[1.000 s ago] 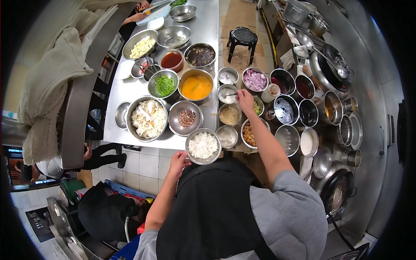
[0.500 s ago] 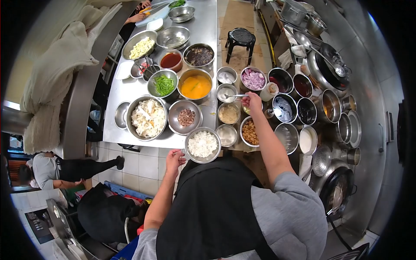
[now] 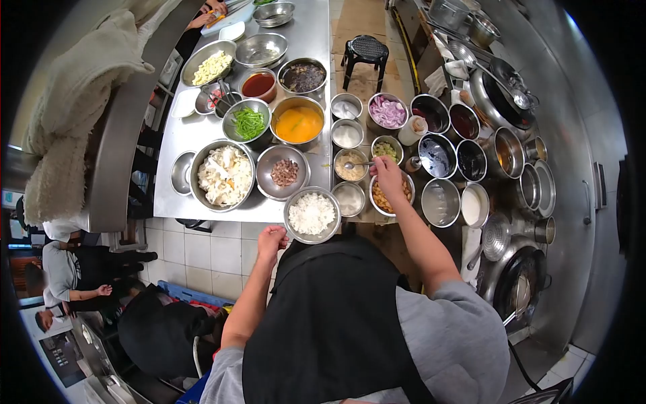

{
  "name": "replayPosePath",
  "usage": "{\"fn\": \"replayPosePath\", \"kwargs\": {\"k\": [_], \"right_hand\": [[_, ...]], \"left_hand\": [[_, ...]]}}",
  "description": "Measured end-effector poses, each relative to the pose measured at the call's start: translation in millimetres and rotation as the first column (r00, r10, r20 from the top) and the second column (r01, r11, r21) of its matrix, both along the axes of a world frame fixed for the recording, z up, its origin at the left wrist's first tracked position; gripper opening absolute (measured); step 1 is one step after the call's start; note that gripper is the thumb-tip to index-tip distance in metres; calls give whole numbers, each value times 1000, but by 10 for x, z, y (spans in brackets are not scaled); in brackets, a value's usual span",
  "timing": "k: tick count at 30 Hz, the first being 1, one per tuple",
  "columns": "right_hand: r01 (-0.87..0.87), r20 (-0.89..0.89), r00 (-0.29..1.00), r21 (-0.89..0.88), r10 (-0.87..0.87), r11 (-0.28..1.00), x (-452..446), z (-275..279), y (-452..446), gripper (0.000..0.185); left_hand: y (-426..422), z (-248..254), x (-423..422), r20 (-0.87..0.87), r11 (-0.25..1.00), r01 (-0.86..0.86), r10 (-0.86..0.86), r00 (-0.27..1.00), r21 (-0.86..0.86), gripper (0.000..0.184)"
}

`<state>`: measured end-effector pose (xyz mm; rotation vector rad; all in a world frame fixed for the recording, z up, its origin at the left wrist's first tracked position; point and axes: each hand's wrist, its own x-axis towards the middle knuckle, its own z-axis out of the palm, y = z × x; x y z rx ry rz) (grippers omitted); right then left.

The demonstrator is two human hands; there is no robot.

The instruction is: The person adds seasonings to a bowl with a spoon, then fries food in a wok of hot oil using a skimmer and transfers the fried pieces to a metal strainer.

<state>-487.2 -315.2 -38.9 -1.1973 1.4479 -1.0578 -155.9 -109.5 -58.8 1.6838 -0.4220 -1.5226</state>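
Observation:
My right hand point(image 3: 387, 176) grips the handle of a metal spoon point(image 3: 358, 164). The spoon's bowl is over a small metal pot of pale beige minced stuff point(image 3: 350, 172); whether it touches the contents is hard to tell. Near that hand are a pot of chopped green pieces point(image 3: 388, 149) and a bowl of browned cubes point(image 3: 385, 202), partly hidden by my hand. Curled closed, my left hand point(image 3: 272, 240) is beside the rim of a metal bowl of white rice point(image 3: 311, 214), with nothing visible in it. That bowl overhangs the front edge of the steel table.
The steel table point(image 3: 232, 211) holds bowls of beaten egg point(image 3: 298, 124), diced meat point(image 3: 285, 172) and sliced greens point(image 3: 248, 124). To the right stand several sauce pots point(image 3: 441, 158) and woks. A black stool point(image 3: 367, 54) stands beyond. Other people are behind at left; a co-worker's hands point(image 3: 208, 13) are at top left.
My right hand has brought the spoon nearer, from the pot of white granules to the pot of beige minced stuff. My left hand's fingers have curled in more. The view has shifted slightly.

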Motion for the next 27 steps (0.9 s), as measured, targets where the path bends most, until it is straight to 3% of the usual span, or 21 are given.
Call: {"fn": "replayPosePath", "kwargs": {"k": [1, 3, 8, 10, 19, 27], "right_hand": [[3, 0, 1000, 0, -3, 1000, 11, -31, -5, 26], [-74, -163, 985, -55, 64, 996, 57, -82, -1, 26], [-111, -191, 976, -47, 100, 993, 77, -198, 11, 24], [26, 33, 999, 84, -29, 996, 88, -217, 1, 24], [64, 200, 974, 226, -111, 972, 38, -210, -28, 22], [80, 238, 961, 245, -140, 966, -12, -331, -61, 22]], "left_hand": [[-2, -2, -14, 6, 999, -16, 16, 1000, -45, 18], [-22, 23, -41, 13, 996, -29, 30, 999, -90, 20], [-70, 121, -58, -110, 996, -85, 81, 991, -36, 18], [-76, 205, -85, -119, 996, -88, 84, 989, -31, 17], [-64, 196, -86, -112, 998, -61, 57, 992, -27, 13], [-70, 181, -98, -125, 998, -64, 61, 990, -21, 12]]}}
